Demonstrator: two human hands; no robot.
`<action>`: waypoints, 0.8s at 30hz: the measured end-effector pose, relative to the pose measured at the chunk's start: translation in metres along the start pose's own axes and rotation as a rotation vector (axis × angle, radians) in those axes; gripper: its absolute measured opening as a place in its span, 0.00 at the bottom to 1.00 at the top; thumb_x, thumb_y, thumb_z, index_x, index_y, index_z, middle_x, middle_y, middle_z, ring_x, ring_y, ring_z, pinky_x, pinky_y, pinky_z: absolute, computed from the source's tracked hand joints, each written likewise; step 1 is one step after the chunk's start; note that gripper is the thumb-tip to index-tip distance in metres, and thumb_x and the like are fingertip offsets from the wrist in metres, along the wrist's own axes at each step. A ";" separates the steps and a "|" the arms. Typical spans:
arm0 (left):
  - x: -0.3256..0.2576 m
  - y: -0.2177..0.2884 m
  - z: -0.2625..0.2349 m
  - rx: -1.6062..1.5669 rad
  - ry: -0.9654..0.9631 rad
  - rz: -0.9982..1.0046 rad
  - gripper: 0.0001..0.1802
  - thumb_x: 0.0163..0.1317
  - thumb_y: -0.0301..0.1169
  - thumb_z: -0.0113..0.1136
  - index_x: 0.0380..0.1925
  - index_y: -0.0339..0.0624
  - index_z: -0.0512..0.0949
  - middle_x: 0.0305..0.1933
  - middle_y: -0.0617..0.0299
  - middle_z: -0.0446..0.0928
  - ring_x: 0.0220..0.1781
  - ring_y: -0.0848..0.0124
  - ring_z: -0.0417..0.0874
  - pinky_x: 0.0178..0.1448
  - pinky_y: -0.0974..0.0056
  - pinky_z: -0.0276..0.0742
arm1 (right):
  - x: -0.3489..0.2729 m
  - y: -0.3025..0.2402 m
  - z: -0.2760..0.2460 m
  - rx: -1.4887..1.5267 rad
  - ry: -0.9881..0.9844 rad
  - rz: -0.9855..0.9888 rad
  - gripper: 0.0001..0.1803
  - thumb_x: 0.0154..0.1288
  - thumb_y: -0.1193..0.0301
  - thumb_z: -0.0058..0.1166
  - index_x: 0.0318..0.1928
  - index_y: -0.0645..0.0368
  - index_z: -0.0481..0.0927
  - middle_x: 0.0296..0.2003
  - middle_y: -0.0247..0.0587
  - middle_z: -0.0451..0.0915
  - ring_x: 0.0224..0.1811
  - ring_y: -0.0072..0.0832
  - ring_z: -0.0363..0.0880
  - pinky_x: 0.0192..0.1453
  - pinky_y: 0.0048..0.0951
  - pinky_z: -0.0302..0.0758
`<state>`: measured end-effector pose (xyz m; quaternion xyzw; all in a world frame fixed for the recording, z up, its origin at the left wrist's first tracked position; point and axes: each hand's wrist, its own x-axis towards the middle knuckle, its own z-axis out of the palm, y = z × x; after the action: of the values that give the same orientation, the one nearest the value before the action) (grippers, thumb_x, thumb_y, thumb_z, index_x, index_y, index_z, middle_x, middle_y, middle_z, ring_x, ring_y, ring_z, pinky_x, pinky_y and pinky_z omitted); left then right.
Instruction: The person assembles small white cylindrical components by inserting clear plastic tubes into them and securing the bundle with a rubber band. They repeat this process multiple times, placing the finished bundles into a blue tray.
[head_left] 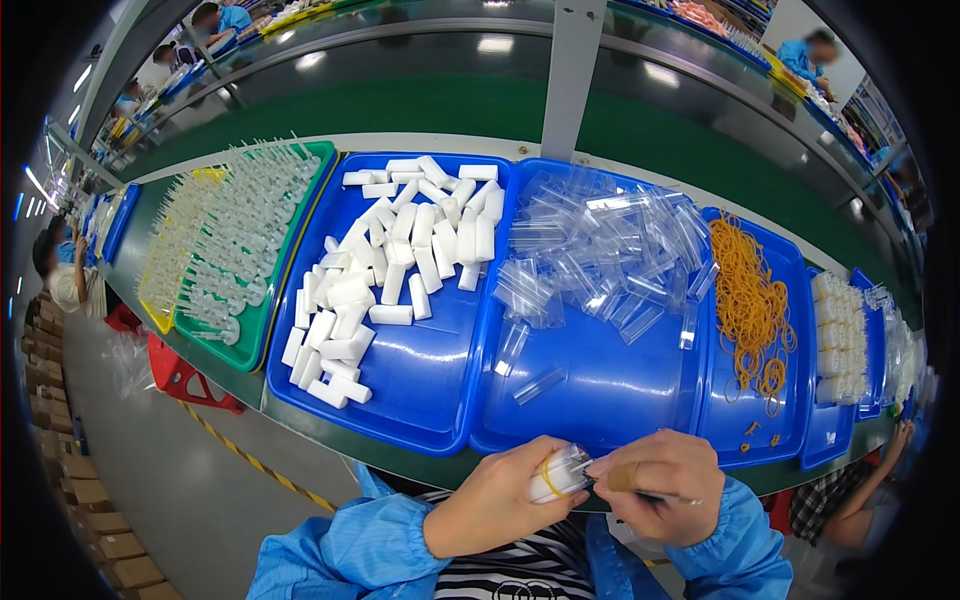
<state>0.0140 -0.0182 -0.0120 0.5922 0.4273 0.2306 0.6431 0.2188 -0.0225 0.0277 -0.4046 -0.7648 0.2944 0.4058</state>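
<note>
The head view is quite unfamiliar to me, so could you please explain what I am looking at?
There is no machine: a person works bare-handed. A wide fisheye camera worn on the head looks down, so straight edges curve. On the green work surface lie blue plastic trays with white rectangular blocks, clear plastic sleeves and yellow-orange rubber bands; a green plastic tray at left bears translucent stemmed pieces. The left hand holds a white piece in clear plastic with a yellow rubber band around it. The right hand has its fingers at one end; what they pinch is unclear.
</note>
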 end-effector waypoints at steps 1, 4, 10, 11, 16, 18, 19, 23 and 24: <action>-0.001 0.000 0.000 0.024 0.014 0.014 0.23 0.58 0.34 0.71 0.51 0.36 0.76 0.43 0.48 0.83 0.43 0.53 0.87 0.45 0.57 0.82 | 0.007 -0.003 -0.010 -0.028 -0.121 0.046 0.10 0.53 0.80 0.68 0.37 0.63 0.84 0.33 0.43 0.87 0.35 0.34 0.88 0.36 0.28 0.81; -0.002 0.002 0.000 0.091 0.046 0.032 0.24 0.58 0.33 0.72 0.52 0.37 0.76 0.45 0.50 0.83 0.45 0.54 0.87 0.47 0.58 0.83 | 0.000 -0.008 0.000 0.262 0.166 0.357 0.09 0.56 0.78 0.68 0.38 0.63 0.84 0.34 0.41 0.88 0.35 0.30 0.88 0.37 0.27 0.81; -0.004 0.001 0.002 0.210 0.091 0.072 0.26 0.55 0.32 0.75 0.53 0.38 0.77 0.49 0.50 0.83 0.49 0.55 0.87 0.51 0.59 0.84 | -0.003 -0.005 -0.004 0.242 0.063 0.471 0.09 0.59 0.76 0.68 0.39 0.66 0.84 0.32 0.44 0.87 0.35 0.29 0.89 0.39 0.26 0.81; -0.004 0.000 0.002 0.218 0.097 0.087 0.26 0.55 0.32 0.75 0.53 0.38 0.77 0.49 0.50 0.83 0.49 0.55 0.87 0.51 0.59 0.84 | -0.004 -0.005 -0.003 0.259 0.066 0.484 0.09 0.59 0.76 0.68 0.38 0.67 0.84 0.32 0.44 0.87 0.35 0.29 0.89 0.39 0.26 0.81; -0.005 0.001 0.002 0.239 0.093 0.119 0.26 0.55 0.31 0.74 0.52 0.37 0.76 0.49 0.49 0.82 0.48 0.53 0.87 0.49 0.57 0.84 | -0.007 -0.007 0.003 0.617 0.146 0.655 0.11 0.65 0.76 0.64 0.45 0.68 0.78 0.36 0.49 0.85 0.40 0.33 0.88 0.42 0.29 0.84; -0.006 -0.001 0.003 0.235 0.083 0.144 0.25 0.57 0.31 0.70 0.53 0.36 0.74 0.49 0.48 0.81 0.46 0.48 0.86 0.47 0.54 0.84 | -0.006 -0.004 0.007 0.712 0.192 0.704 0.11 0.66 0.76 0.61 0.45 0.68 0.75 0.35 0.50 0.83 0.40 0.35 0.87 0.40 0.31 0.86; -0.005 0.000 0.003 0.228 0.092 0.142 0.25 0.57 0.31 0.71 0.53 0.37 0.74 0.49 0.48 0.81 0.46 0.48 0.86 0.46 0.54 0.84 | -0.006 -0.001 0.008 0.723 0.204 0.722 0.10 0.67 0.75 0.60 0.43 0.67 0.74 0.34 0.49 0.82 0.38 0.35 0.87 0.38 0.32 0.87; -0.004 0.002 0.002 0.224 0.125 0.123 0.25 0.56 0.31 0.74 0.52 0.37 0.76 0.48 0.50 0.82 0.47 0.54 0.87 0.48 0.58 0.85 | -0.012 0.009 0.009 0.880 0.310 0.791 0.11 0.68 0.79 0.57 0.47 0.71 0.72 0.37 0.51 0.81 0.41 0.36 0.87 0.43 0.35 0.89; -0.003 0.001 0.002 0.231 0.136 0.109 0.26 0.55 0.32 0.75 0.52 0.38 0.77 0.48 0.51 0.83 0.47 0.57 0.88 0.50 0.60 0.85 | -0.011 0.009 0.009 0.844 0.329 0.766 0.10 0.68 0.79 0.57 0.46 0.70 0.73 0.37 0.51 0.82 0.41 0.36 0.87 0.43 0.35 0.89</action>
<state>0.0145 -0.0220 -0.0100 0.6677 0.4607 0.2543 0.5266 0.2182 -0.0286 0.0125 -0.4956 -0.3081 0.6321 0.5098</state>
